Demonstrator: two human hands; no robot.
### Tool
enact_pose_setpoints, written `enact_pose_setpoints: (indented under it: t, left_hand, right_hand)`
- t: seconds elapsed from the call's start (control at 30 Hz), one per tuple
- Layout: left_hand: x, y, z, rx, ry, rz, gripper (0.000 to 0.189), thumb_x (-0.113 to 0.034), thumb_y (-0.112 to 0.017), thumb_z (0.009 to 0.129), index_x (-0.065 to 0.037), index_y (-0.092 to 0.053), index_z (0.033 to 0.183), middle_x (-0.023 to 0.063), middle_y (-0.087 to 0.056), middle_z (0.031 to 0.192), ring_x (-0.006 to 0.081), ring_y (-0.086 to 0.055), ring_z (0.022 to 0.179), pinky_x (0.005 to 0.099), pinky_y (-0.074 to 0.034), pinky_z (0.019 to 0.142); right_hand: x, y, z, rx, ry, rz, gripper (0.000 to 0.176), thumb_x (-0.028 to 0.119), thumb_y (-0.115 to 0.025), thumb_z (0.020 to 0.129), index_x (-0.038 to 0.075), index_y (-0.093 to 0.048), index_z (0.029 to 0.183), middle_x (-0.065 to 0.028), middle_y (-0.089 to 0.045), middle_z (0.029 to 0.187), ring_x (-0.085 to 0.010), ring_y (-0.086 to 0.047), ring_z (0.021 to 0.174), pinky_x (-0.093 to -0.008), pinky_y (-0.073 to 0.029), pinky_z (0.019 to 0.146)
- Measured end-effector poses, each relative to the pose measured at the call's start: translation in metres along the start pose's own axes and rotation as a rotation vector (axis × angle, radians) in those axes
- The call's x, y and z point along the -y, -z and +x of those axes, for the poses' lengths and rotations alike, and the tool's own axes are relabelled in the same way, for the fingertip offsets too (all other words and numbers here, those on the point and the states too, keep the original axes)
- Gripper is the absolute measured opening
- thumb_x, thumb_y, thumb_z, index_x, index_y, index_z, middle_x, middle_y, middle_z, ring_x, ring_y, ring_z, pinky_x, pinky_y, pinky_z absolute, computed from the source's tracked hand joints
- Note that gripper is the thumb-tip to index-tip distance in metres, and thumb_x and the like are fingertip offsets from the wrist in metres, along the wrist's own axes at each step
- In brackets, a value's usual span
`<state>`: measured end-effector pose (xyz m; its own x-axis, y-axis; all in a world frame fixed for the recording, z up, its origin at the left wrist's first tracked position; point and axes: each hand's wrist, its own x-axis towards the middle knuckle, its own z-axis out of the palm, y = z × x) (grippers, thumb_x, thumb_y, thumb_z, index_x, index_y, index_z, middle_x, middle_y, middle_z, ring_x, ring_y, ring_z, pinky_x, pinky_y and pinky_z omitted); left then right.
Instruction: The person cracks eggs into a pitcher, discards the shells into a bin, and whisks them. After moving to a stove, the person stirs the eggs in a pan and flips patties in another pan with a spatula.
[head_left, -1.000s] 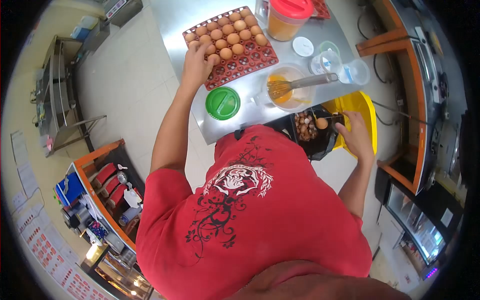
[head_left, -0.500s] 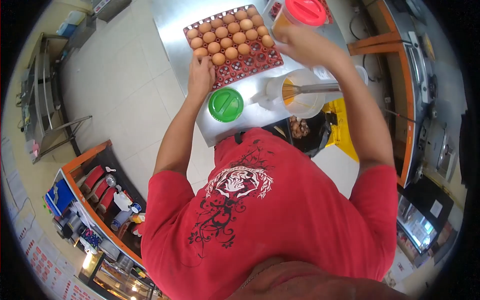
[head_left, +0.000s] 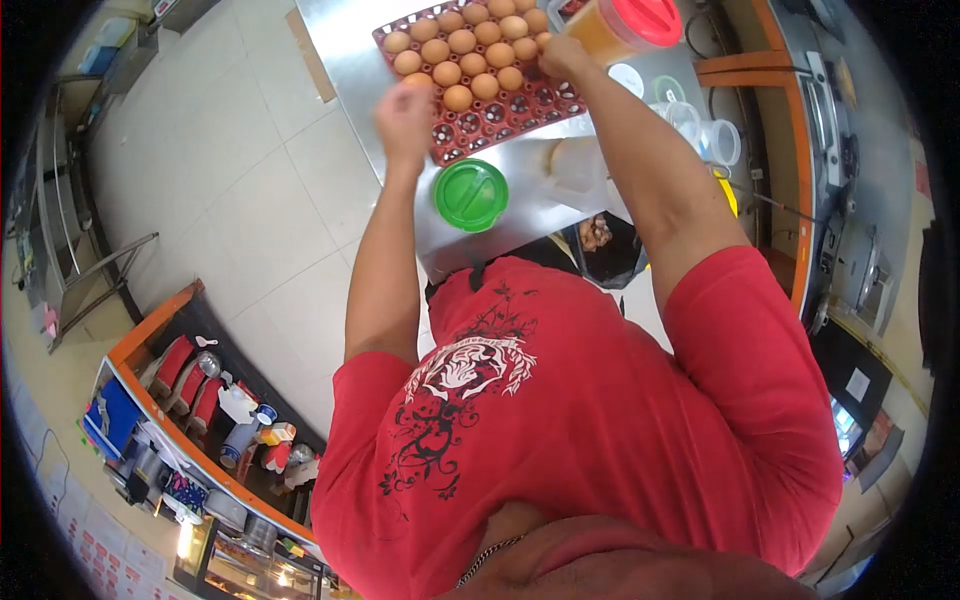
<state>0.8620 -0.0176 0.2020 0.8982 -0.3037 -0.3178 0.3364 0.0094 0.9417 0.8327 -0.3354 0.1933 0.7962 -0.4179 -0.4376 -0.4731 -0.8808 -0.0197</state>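
Note:
A red tray (head_left: pixel 515 122) of brown eggs (head_left: pixel 457 98) lies on the metal table, its nearest cups without eggs. Motion blurs my left hand (head_left: pixel 403 118) at the tray's left edge, its fingers by an egg (head_left: pixel 418 82); whether they grip it is unclear. At the right edge, my right hand (head_left: pixel 566 58) is closed beside another egg, and its fingertips are partly hidden. Beyond that hand stands a container (head_left: pixel 598 32) of orange-yellow contents with a red lid (head_left: pixel 647 18). A round green lid (head_left: pixel 471 195) lies just below the tray.
A translucent pitcher (head_left: pixel 577 165) stands beside my right forearm, which partly hides it. More clear containers (head_left: pixel 720 142) are at the table's right. Below the table edge, a black bag (head_left: pixel 612 255) holds brownish items. An orange-edged shelf (head_left: pixel 150 330) stands at the lower left.
My right hand has moved from beside the red-lidded container to the tray's right edge. My left hand has shifted slightly and blurred. The view has shifted, and my right arm now covers the whisk area.

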Motion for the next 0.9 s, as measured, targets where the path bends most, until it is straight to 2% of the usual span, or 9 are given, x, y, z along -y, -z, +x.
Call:
enact_pose_setpoints:
  t: [0.07, 0.13, 0.2, 0.33, 0.43, 0.57, 0.77, 0.8, 0.9]
  left_hand:
    - [-0.015, -0.02, -0.013, 0.151, -0.586, 0.814, 0.03, -0.023, -0.083, 0.088, -0.007, -0.072, 0.111, 0.012, -0.071, 0.094, 0.0291, -0.072, 0.079, 0.0416, -0.06, 0.067]
    - [-0.017, -0.031, -0.01, 0.236, -0.681, 1.092, 0.033, -0.019, -0.079, 0.088, -0.008, -0.07, 0.118, 0.0144, -0.067, 0.106, 0.0322, -0.073, 0.085, 0.0435, -0.061, 0.069]
    - [-0.009, -0.032, -0.001, 0.334, -0.648, 1.354, 0.039, -0.012, -0.07, 0.089, -0.009, -0.066, 0.127, 0.0153, -0.059, 0.12, 0.0346, -0.073, 0.095, 0.0456, -0.063, 0.075]
    - [0.007, -0.025, 0.004, 0.198, -0.833, 1.342, 0.024, -0.012, -0.07, 0.09, -0.008, -0.065, 0.113, 0.0135, -0.063, 0.11, 0.0299, -0.074, 0.089, 0.0438, -0.062, 0.07]
    - [0.0, -0.021, 0.004, 0.227, -0.75, 1.257, 0.027, -0.02, -0.073, 0.091, -0.007, -0.064, 0.113, 0.0137, -0.063, 0.109, 0.0329, -0.074, 0.09, 0.0455, -0.062, 0.073]
    - [-0.016, -0.014, -0.005, 0.216, -0.482, 0.971, 0.038, -0.027, -0.076, 0.095, -0.005, -0.061, 0.122, 0.0183, -0.066, 0.114, 0.0349, -0.073, 0.088, 0.0479, -0.061, 0.073]
    - [-0.01, 0.001, -0.01, 0.159, 0.006, -0.458, 0.035, -0.027, -0.062, 0.103, -0.005, -0.051, 0.128, 0.016, -0.067, 0.101, 0.0223, -0.066, 0.071, 0.0388, -0.058, 0.066]
    - [-0.023, -0.003, -0.018, 0.159, -0.032, -0.503, 0.031, -0.026, -0.056, 0.108, -0.005, -0.05, 0.129, 0.014, -0.066, 0.097, 0.0207, -0.065, 0.069, 0.0332, -0.057, 0.063]
    - [-0.039, -0.007, -0.029, 0.205, -0.09, -0.398, 0.033, -0.034, -0.051, 0.11, -0.005, -0.051, 0.124, 0.0134, -0.064, 0.098, 0.0221, -0.066, 0.069, 0.0326, -0.056, 0.061]
  right_hand:
    - [0.001, 0.009, -0.009, 0.032, -0.039, 0.03, 0.036, 0.018, -0.06, 0.095, -0.001, -0.075, 0.122, -0.0218, -0.075, 0.121, -0.0395, -0.073, 0.115, -0.0469, -0.06, 0.096]
    - [0.003, 0.028, -0.013, 0.074, -0.032, 0.049, 0.028, 0.018, -0.062, 0.09, 0.001, -0.079, 0.104, -0.0226, -0.078, 0.103, -0.0403, -0.077, 0.099, -0.0481, -0.062, 0.087]
    - [-0.002, 0.045, -0.019, 0.258, -0.184, 0.573, 0.023, 0.021, -0.061, 0.093, 0.003, -0.075, 0.097, -0.0171, -0.073, 0.088, -0.0336, -0.075, 0.087, -0.0447, -0.062, 0.077]
    - [0.035, 0.116, -0.081, 0.288, -0.353, 1.602, 0.022, 0.029, -0.066, 0.095, 0.008, -0.064, 0.088, -0.0054, -0.059, 0.069, -0.0186, -0.064, 0.067, -0.0346, -0.056, 0.058]
    - [0.04, 0.113, -0.062, 0.295, -0.307, 1.503, 0.028, 0.032, -0.069, 0.096, 0.005, -0.062, 0.094, -0.0067, -0.062, 0.074, -0.0193, -0.065, 0.071, -0.0347, -0.057, 0.06]
    - [0.072, 0.08, -0.067, 0.077, 0.102, 0.003, 0.033, 0.024, -0.068, 0.099, 0.002, -0.06, 0.122, -0.0233, -0.074, 0.11, -0.035, -0.073, 0.112, -0.0504, -0.062, 0.092]
    - [0.101, 0.039, -0.085, -0.074, -0.07, 0.106, 0.037, 0.02, -0.071, 0.096, 0.0, -0.06, 0.125, -0.0234, -0.07, 0.134, -0.0416, -0.071, 0.121, -0.0519, -0.06, 0.099]
    - [0.098, 0.037, -0.083, -0.056, -0.117, 0.178, 0.041, 0.018, -0.069, 0.097, -0.002, -0.06, 0.131, -0.0231, -0.066, 0.143, -0.0415, -0.071, 0.122, -0.0519, -0.06, 0.1]
    - [0.088, 0.024, -0.069, -0.083, -0.187, 0.327, 0.042, 0.02, -0.067, 0.095, -0.007, -0.061, 0.127, -0.0266, -0.07, 0.127, -0.0463, -0.071, 0.119, -0.0545, -0.058, 0.097]
